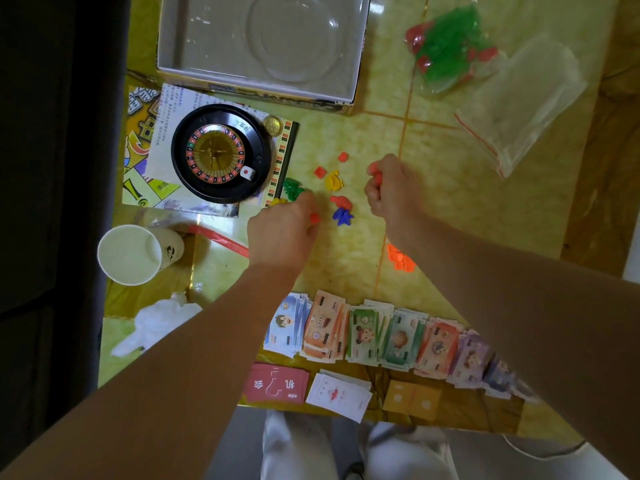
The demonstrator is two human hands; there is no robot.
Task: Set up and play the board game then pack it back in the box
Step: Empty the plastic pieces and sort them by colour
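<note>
Small plastic game pieces lie scattered mid-table: a green figure [291, 188], a yellow one [334, 180], a red one [342, 201], a blue one [343, 216] and red houses [320, 172]. My left hand [284, 230] is closed over them with a red piece [314, 218] at its fingertips. My right hand [393, 188] is a fist holding red pieces [377, 177]. A pile of orange-red houses [400, 258] lies by my right forearm. A black roulette wheel [221, 152] with a die [248, 173] sits on the folded board [145, 133].
The open box [353, 95] stands at the back. A bag of green and red pieces [446, 50] and an empty zip bag [519, 105] lie back right. Paper money [381, 334] and card stacks [277, 382] line the near edge. A paper cup [135, 254] and tissue [156, 323] are left.
</note>
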